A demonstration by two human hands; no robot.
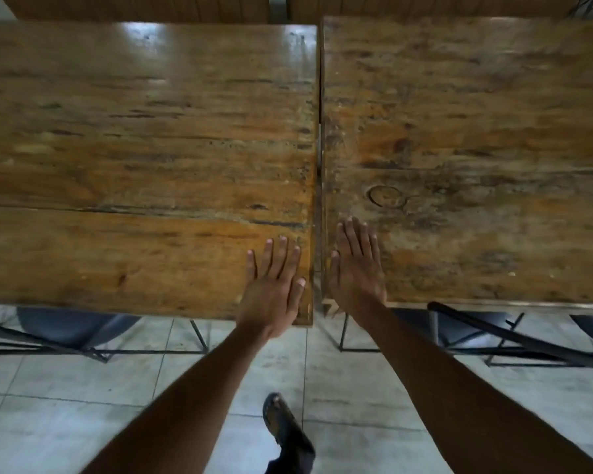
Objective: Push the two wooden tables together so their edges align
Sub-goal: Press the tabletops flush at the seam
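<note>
I see the left wooden table (134, 148) and right wooden table (476, 148) nearly butted, a thin dark gap between them. Their near edges look staggered, the left one sitting closer to me. My left hand (274, 285) and right hand (355, 268) lie open and flat, gripping nothing, just beside the seam. I judge flat palms may slip, or fingers get pinched as the gap closes.

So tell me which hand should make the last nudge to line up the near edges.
Probably the left hand: the left table sticks out nearer than the right table, and that palm lies flat on its near corner, ready to push it away.
</note>
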